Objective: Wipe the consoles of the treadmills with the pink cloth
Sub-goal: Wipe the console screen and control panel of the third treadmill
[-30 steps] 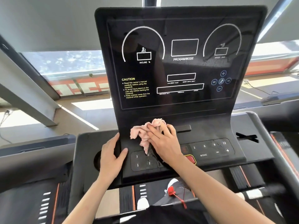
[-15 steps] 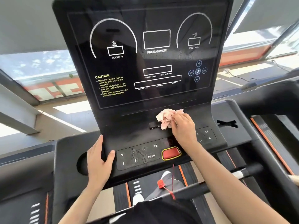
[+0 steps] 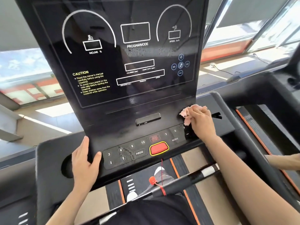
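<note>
Over the right keypad (image 3: 174, 135), the right hand (image 3: 202, 123) grips the pink cloth (image 3: 188, 112).

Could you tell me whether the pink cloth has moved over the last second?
Yes. The crumpled pink cloth, held by the right hand, has gone rightward: from left of the small black raised tab to its right.

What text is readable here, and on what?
On the console screen:
"INCLINE %"
"PROGAM/MODE"
"SPEED"
"CAUTION"
"Read the owner's manual carefully before using the treadmill"
"Keep children away from the treadmill while operation"
Left keypad: "3", "6", "9", "12", "PROG"
Right keypad: "3", "6", "MODE"
Other small print and the red-lit button: too blurred to trust.
</note>
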The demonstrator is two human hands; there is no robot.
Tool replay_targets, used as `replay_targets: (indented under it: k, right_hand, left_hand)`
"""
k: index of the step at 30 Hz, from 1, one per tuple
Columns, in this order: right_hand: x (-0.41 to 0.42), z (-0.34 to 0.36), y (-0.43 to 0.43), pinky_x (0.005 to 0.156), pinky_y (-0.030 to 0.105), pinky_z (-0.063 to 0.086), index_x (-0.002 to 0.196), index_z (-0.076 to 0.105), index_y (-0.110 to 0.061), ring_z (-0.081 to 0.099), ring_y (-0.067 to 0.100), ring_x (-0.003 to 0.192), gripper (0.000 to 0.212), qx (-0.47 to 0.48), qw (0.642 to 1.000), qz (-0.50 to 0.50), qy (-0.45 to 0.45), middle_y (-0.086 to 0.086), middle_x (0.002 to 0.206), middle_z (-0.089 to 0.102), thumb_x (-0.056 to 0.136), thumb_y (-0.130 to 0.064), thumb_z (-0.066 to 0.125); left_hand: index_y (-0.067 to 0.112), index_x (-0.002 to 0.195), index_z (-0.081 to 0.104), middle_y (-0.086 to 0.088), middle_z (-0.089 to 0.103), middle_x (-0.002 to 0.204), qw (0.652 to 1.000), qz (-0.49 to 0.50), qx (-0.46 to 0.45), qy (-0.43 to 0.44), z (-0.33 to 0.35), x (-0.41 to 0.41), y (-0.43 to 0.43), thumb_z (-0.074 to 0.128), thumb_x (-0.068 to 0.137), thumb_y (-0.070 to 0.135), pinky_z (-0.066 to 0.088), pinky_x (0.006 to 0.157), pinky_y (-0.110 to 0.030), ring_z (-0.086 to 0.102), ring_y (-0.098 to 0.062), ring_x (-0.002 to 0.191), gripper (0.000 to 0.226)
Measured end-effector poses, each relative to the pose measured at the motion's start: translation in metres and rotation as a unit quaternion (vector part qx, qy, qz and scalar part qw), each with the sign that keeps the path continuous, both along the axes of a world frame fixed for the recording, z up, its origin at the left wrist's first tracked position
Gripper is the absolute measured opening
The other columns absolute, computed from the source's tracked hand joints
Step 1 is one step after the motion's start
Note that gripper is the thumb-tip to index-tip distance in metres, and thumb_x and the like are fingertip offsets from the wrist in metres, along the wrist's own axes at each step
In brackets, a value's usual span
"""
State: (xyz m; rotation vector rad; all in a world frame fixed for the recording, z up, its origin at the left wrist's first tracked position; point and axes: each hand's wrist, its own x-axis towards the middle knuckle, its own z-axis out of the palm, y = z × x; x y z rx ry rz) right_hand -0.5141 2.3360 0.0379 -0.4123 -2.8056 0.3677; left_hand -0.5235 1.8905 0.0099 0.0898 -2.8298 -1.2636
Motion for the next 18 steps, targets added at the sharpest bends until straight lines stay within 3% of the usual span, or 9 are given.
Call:
replay_targets:
  k: [3,5,8,12,18]
  right_hand:
    - [0.004,-0.005,0.000,0.097,0.038,0.040,0.105,0.069,-0.017,0.055,0.036,0.096,0.029,0.004,0.997,0.079,-0.022,-0.002,0.114,0.063,0.092,-0.025,0.044]
    - [0.005,-0.004,-0.007,0.091,0.028,0.036,0.103,0.066,-0.022,0.054,0.031,0.091,0.013,-0.003,0.994,0.107,-0.019,-0.006,0.107,0.059,0.093,-0.015,0.060]
    - [0.005,-0.003,-0.028,0.087,0.024,0.036,0.103,0.067,-0.022,0.054,0.029,0.091,0.031,-0.008,0.995,0.103,0.012,-0.004,0.106,0.064,0.083,0.002,0.072]
    - [0.009,-0.012,-0.067,0.093,0.043,0.052,0.124,0.066,-0.017,0.058,0.041,0.111,0.052,0.007,0.993,0.119,0.011,0.006,0.132,0.065,0.080,0.010,0.071]
    - [0.013,-0.025,-0.117,0.097,0.039,0.053,0.126,0.070,-0.015,0.058,0.034,0.122,0.045,0.010,0.985,0.169,0.019,0.010,0.136,0.065,0.086,0.003,0.073]
  left_hand:
    - [0.011,0.156,0.039,-0.005,0.048,0.154,1.000,-0.004,0.005,-0.006,0.001,0.000,-0.002,0.069,0.093,0.004,0.023,0.113,-0.030,0.036,-0.027,0.141,0.071]
    - [0.012,0.156,0.038,-0.004,0.048,0.154,1.000,-0.009,0.010,-0.007,0.002,0.001,-0.003,0.069,0.093,0.004,0.023,0.113,-0.031,0.035,-0.025,0.141,0.071]
    - [0.013,0.157,0.038,-0.001,0.046,0.156,1.000,-0.012,0.015,-0.012,0.003,0.001,-0.005,0.068,0.094,0.005,0.023,0.114,-0.030,0.033,-0.022,0.143,0.070]
    - [0.013,0.157,0.038,-0.002,0.043,0.158,1.000,-0.027,0.000,-0.012,0.001,0.002,-0.010,0.068,0.095,0.007,0.022,0.115,-0.031,0.034,-0.023,0.144,0.069]
    - [0.007,0.151,0.047,-0.008,0.055,0.148,0.998,-0.029,-0.050,0.029,-0.006,0.012,-0.013,0.066,0.096,0.017,0.028,0.115,-0.039,0.037,-0.029,0.136,0.059]
